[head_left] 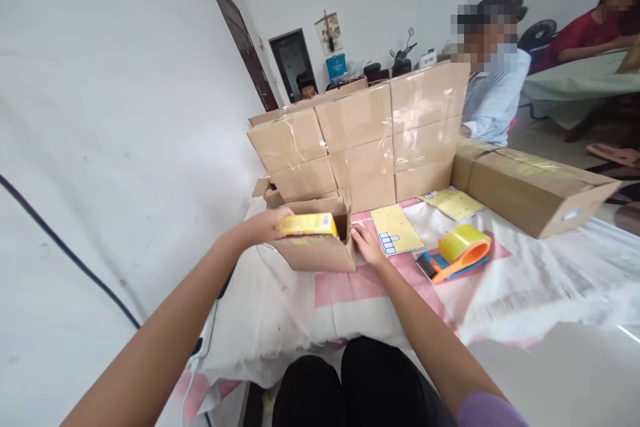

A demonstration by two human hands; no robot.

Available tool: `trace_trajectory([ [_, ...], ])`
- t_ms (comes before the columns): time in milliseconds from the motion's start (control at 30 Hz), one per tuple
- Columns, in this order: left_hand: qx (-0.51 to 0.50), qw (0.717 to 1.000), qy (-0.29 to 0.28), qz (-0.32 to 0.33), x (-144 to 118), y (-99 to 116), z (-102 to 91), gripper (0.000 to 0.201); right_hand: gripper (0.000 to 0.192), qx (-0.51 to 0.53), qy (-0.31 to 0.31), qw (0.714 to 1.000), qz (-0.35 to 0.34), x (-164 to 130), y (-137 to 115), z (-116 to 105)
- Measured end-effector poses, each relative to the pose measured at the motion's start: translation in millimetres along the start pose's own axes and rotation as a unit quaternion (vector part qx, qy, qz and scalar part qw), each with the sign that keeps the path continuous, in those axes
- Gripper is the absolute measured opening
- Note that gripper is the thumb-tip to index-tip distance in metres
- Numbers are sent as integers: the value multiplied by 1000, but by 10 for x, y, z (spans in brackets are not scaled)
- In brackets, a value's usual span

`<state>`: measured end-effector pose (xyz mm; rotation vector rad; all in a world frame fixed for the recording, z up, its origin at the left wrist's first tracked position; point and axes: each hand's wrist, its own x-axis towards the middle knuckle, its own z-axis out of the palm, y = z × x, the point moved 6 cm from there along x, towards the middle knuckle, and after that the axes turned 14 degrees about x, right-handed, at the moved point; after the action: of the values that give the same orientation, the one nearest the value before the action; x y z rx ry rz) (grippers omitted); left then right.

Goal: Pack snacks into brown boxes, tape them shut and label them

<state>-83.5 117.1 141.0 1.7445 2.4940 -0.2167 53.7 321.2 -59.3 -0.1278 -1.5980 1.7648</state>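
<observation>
A small cardboard box (320, 255) stands on the table in front of me with its top uncovered. My left hand (277, 223) grips the left end of a yellow packet (310, 224), which lies level across the box's mouth. Whether the packet rests on the rim or is partly inside, I cannot tell. At the box's right side, my right hand (367, 242) has its fingers closed on the edge of the wall near the corner. A yellow sheet with blue marks (397, 229) lies just right of that hand.
A taped wall of stacked cartons (360, 147) rises behind the box. To the right are an orange tape dispenser (463, 255), more yellow sheets (455, 203) and a long carton (530, 187). A person in a light shirt (500, 93) sits beyond; others are farther back.
</observation>
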Motion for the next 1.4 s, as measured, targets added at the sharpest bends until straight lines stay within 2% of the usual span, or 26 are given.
trace_trajectory([
  [67,55,997,-44,11,149,230,152,27,39,13,-3,1000,-1,-46,-9,5],
  [167,93,994,-52,0,292,318,259,24,40,21,-3,1000,-5,-83,-27,11],
  [400,109,992,-58,-36,316,123,396,33,41,28,-7,1000,-13,-89,-38,15],
  [633,119,990,-39,-61,486,56,617,28,44,47,2,999,-12,-51,31,8],
  [900,142,984,-20,-107,542,-141,714,30,48,44,-6,999,-3,-37,48,20],
  [1033,117,988,1,-102,499,-169,619,31,46,47,-9,999,-4,-41,49,25],
  [1133,85,991,44,-98,348,-278,503,49,44,46,-10,999,-6,-40,51,25],
  [1200,10,978,135,-160,165,-416,473,58,44,43,-8,999,-8,-46,38,24],
  [1233,-41,959,189,-207,54,-481,513,58,45,42,-7,999,-9,-53,27,24],
  [1267,-155,909,275,-271,-91,-560,590,56,46,41,-7,999,-10,-62,13,26],
  [1300,-217,872,315,-306,-188,-568,735,58,48,41,-7,999,-11,-72,-2,28],
  [1400,-299,839,338,-304,-251,-356,1223,60,52,54,-14,998,-17,-91,-36,37],
])
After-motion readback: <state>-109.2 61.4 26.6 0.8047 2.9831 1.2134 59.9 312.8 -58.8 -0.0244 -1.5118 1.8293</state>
